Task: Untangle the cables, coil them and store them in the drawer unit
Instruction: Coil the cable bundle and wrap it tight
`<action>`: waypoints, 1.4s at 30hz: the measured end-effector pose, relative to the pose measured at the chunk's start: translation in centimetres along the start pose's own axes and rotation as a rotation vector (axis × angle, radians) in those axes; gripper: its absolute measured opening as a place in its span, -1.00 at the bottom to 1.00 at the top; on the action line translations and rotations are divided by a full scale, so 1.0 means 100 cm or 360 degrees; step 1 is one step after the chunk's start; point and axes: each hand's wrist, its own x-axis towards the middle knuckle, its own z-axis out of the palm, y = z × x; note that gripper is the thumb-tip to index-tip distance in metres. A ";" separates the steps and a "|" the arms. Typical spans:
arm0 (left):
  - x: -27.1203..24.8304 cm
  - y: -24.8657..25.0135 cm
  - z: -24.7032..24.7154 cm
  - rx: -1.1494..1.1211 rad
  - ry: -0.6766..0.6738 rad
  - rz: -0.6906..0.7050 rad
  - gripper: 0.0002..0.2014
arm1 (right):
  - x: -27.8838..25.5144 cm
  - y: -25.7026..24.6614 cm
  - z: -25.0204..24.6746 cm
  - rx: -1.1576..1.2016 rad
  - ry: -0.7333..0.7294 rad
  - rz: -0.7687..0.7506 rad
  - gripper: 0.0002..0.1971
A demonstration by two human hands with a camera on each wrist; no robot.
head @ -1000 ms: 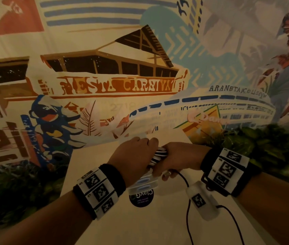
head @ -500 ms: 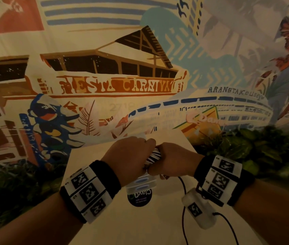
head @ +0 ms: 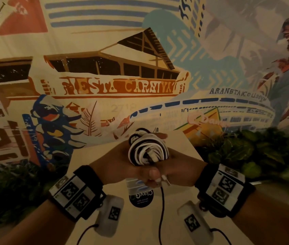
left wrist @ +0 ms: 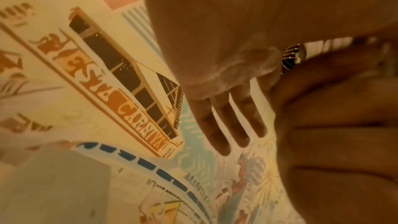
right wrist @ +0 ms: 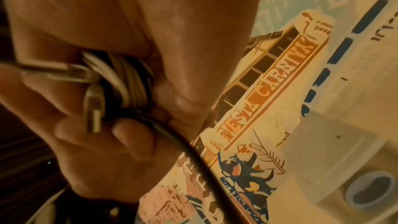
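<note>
A wound bundle of black and white cables point(head: 148, 151) sits on top of my two hands, which are pressed together above the white tabletop point(head: 96, 156). My right hand point(head: 179, 167) grips the bundle point(right wrist: 125, 81) with its fingers point(right wrist: 96, 134) curled round it. A USB plug point(right wrist: 93, 108) sticks out of that grip. My left hand point(head: 115, 165) lies against the bundle's left side, its fingers point(left wrist: 228, 122) straight. A white plug point(head: 165, 179) pokes out under the thumbs. A loose black cable point(head: 161, 209) hangs from the bundle down to the table.
A clear tub with a dark round label point(head: 141, 195) stands on the table just below my hands. A translucent plastic box point(right wrist: 333, 142) and a round roll point(right wrist: 370, 188) sit beyond. A painted wall rises behind the table, with green plants point(head: 246, 156) on both sides.
Both hands have rolled over, so the bundle now faces up on top of them. The left fingers have straightened out from their fist.
</note>
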 end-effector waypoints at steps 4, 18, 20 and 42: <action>0.000 0.019 0.007 -0.0200 -0.0060 0.0125 -0.56 | 0.004 -0.005 0.007 0.0134 -0.0167 0.0022 -0.63; 0.004 0.017 -0.004 0.0059 0.0456 0.0170 -0.71 | 0.006 -0.001 -0.001 -0.0089 0.0042 0.0225 -0.62; 0.002 0.022 -0.008 0.0209 0.0468 0.0151 -0.86 | 0.000 0.002 -0.009 -0.0095 -0.0033 0.0291 -0.45; 0.006 -0.002 -0.024 0.1604 -0.0319 -0.0112 -0.87 | -0.007 -0.004 -0.035 -0.0178 0.0370 0.0667 -0.63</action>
